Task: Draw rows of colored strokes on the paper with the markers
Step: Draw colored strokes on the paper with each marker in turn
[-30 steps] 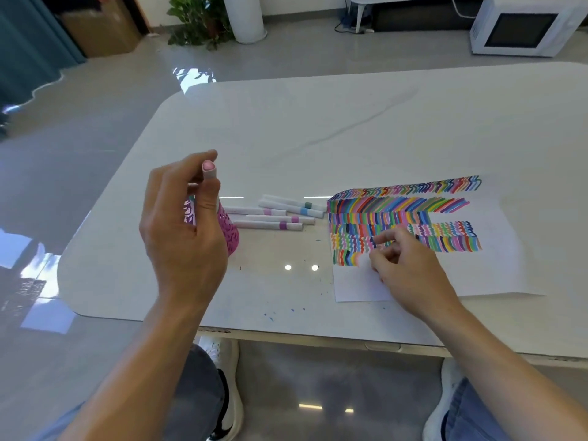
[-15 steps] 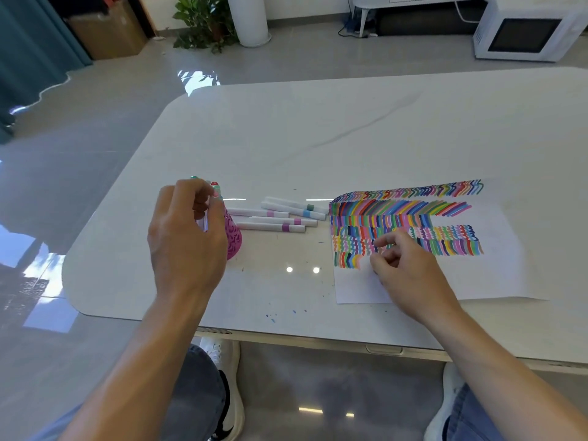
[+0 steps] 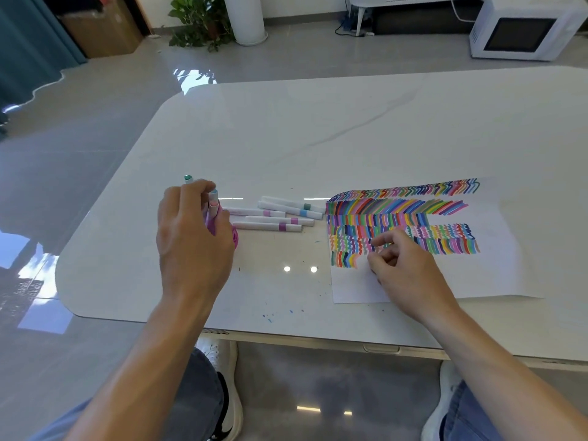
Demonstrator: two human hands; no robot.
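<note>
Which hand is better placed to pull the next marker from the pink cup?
Left. The left hand grips the markers standing in the pink cup, while the right hand rests farther off on the paper.

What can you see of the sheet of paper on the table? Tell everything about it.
The white paper lies on the white table. Rows of multicoloured strokes, slanted, straight and wavy, fill its far left part; the nearest row is short, the rest blank. The right hand rests on its near left part.
</note>
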